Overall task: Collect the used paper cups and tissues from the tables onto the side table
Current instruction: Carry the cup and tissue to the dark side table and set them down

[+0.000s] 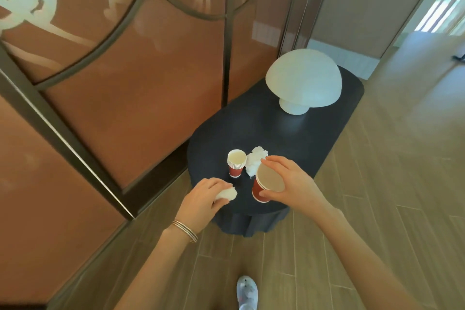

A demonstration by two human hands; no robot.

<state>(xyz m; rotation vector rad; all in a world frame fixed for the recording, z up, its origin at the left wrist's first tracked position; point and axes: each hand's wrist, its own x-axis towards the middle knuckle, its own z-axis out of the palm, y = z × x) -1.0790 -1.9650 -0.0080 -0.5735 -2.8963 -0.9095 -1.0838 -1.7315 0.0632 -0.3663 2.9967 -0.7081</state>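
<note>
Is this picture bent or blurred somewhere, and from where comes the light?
Head view: the wide lens bends the metal frame and floor boards near the edges; daylight overexposes the window at upper right; the cup stack on the table looks fairly sharp.

Side table (251, 128): dark oval, centre right of frame.
Far end: white mushroom lamp (304, 80).
Near end: cup stack (236, 164) just beside crumpled tissue (254, 162).
</note>
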